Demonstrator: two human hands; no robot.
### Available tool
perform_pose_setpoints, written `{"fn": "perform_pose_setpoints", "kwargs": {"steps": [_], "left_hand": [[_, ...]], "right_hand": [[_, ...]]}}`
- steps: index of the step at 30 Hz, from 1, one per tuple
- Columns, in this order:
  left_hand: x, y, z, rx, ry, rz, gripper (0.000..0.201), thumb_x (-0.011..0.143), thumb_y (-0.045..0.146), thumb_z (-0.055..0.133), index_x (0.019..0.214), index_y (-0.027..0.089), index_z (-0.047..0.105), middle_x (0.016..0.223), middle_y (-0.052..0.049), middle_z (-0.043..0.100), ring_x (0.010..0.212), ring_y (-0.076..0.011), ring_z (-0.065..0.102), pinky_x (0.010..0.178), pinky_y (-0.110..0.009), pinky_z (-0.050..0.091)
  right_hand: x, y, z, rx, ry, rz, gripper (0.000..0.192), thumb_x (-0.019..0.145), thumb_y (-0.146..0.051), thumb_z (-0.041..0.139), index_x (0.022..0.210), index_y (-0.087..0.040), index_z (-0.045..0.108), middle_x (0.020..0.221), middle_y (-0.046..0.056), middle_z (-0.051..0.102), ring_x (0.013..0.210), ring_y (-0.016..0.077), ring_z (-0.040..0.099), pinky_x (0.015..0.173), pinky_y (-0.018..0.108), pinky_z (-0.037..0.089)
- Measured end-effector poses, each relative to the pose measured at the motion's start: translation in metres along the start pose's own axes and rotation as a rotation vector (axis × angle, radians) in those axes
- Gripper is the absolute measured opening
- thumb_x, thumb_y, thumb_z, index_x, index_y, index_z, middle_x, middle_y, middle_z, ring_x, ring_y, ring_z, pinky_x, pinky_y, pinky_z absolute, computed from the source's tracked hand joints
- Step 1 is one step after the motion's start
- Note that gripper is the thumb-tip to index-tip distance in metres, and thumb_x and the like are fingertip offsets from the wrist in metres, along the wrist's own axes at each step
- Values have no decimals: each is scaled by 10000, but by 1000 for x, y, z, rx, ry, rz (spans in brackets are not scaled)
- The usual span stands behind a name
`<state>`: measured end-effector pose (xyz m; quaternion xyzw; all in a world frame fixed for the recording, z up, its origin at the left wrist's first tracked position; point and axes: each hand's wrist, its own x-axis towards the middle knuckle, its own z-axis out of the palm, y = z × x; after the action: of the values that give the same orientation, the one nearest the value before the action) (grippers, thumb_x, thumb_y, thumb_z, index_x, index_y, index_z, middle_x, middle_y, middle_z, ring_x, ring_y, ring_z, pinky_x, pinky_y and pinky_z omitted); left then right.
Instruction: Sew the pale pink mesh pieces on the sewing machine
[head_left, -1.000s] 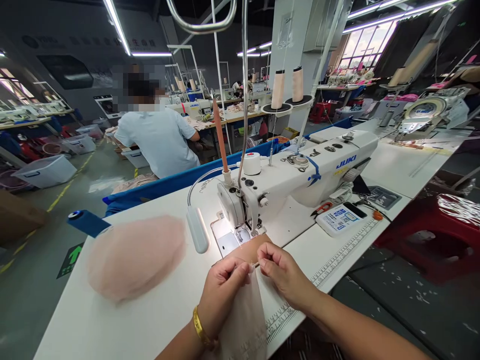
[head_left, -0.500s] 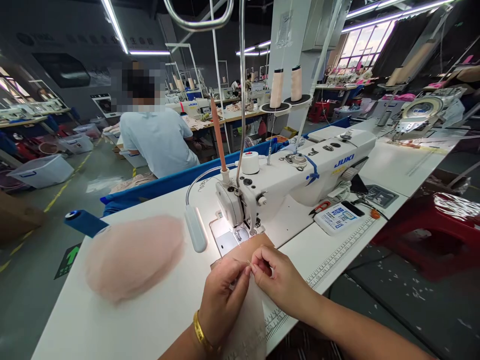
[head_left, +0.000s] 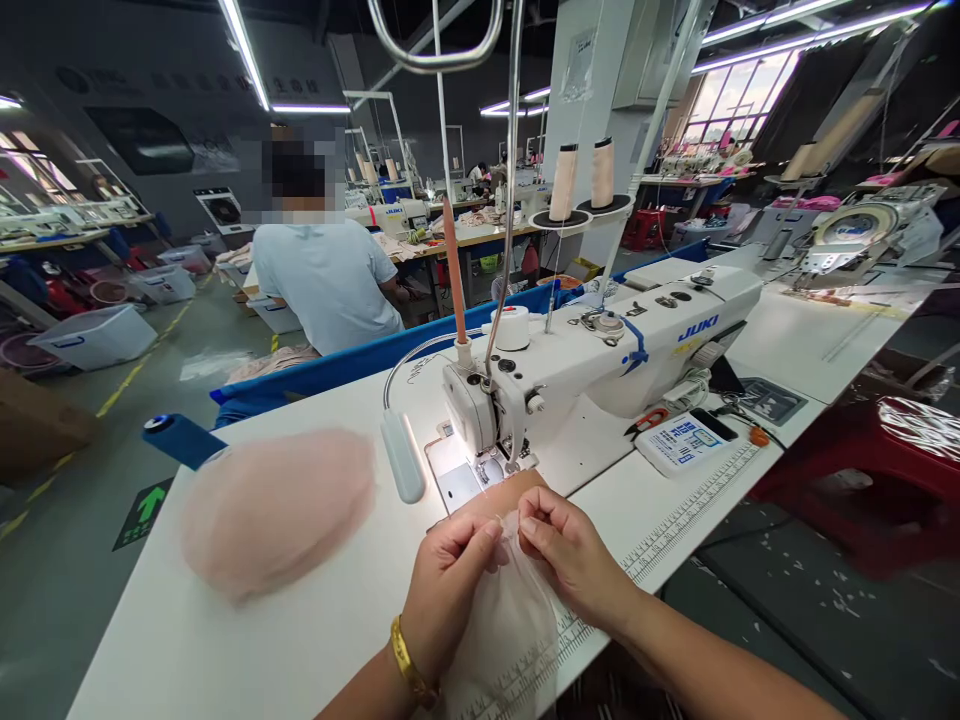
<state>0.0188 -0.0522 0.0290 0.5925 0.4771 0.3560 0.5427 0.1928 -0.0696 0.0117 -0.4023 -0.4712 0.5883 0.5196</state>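
Observation:
My left hand and my right hand pinch the top edge of a thin, sheer pale-pink fabric piece at the table's near edge. The cloth hangs down between my wrists over the printed ruler strip. Both hands sit just in front of the needle plate of a white JUKI sewing machine. A gold bangle is on my left wrist.
A stack of pink sheer pieces lies on the white table to the left, beside a blue thread cone. Scissors and a control panel lie right of the machine. A person in a light shirt sits ahead.
My hands drew closer together, then spread the fabric's top edge wider; the cloth now bulges between them. The view shifted slightly.

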Motion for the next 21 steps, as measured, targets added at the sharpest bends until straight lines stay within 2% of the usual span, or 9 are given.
{"fn": "perform_pose_setpoints", "kwargs": {"steps": [3, 5, 7, 9, 11, 13, 15, 17, 21], "left_hand": [[0, 2, 0, -1, -22, 5, 442, 927, 552, 590, 673, 193, 627, 696, -12, 587, 704, -171, 494, 680, -278, 405], [1, 3, 1, -17, -50, -7, 451, 922, 579, 599, 684, 195, 616, 704, -8, 580, 707, -170, 487, 678, -275, 409], [1, 3, 3, -37, -82, -20, 461, 916, 608, 607, 704, 198, 603, 718, -2, 567, 714, -167, 482, 681, -272, 412], [0, 3, 4, -61, -128, -21, 467, 919, 630, 603, 737, 200, 594, 754, 1, 564, 740, -165, 486, 700, -270, 420], [-1, 3, 5, -87, -185, -27, 481, 926, 649, 590, 744, 205, 564, 760, 4, 558, 741, -161, 487, 707, -270, 420], [-2, 3, 6, -118, -259, -69, 503, 935, 669, 563, 729, 214, 506, 712, 15, 551, 681, -148, 475, 687, -273, 410], [-2, 5, 6, -141, -313, -131, 528, 930, 695, 551, 716, 221, 458, 638, 40, 510, 589, -123, 418, 627, -264, 370], [-1, 7, 5, -168, -318, -189, 558, 895, 726, 582, 706, 224, 429, 596, 66, 440, 543, -103, 337, 564, -247, 302], [1, 12, 2, -228, -291, -213, 570, 834, 739, 661, 717, 216, 466, 575, 90, 324, 549, -95, 225, 528, -239, 182]], "right_hand": [[-5, -6, -3, -344, 21, -189, 273, 1009, -430, 518, 835, -231, 448, 793, -13, 446, 731, 167, 426, 674, 298, 394], [-8, -8, -3, -495, 23, -324, 193, 1028, -347, 472, 872, -237, 441, 901, 23, 498, 837, 195, 491, 746, 328, 436], [-9, -10, -2, -534, -39, -395, 121, 1037, -271, 424, 920, -244, 435, 952, 38, 528, 871, 201, 526, 773, 340, 457], [-7, -13, -6, -530, -148, -414, 96, 1033, -217, 391, 949, -252, 423, 918, 27, 532, 816, 191, 537, 736, 330, 466], [-2, -18, -15, -604, -239, -463, 95, 1013, -186, 398, 949, -255, 410, 883, 19, 516, 785, 192, 527, 709, 328, 455], [5, -24, -28, -731, -263, -525, 110, 999, -169, 413, 931, -255, 398, 867, 18, 500, 771, 197, 500, 698, 333, 431], [10, -29, -39, -798, -245, -525, 127, 1010, -173, 405, 914, -255, 390, 848, 12, 481, 748, 194, 467, 692, 337, 412], [12, -33, -45, -757, -218, -456, 132, 1042, -215, 389, 916, -254, 391, 854, 9, 476, 735, 186, 448, 692, 335, 409], [4, -35, -37, -432, -174, -317, 207, 1098, -388, 389, 943, -251, 410, 924, 27, 514, 847, 190, 514, 793, 353, 447]]}}
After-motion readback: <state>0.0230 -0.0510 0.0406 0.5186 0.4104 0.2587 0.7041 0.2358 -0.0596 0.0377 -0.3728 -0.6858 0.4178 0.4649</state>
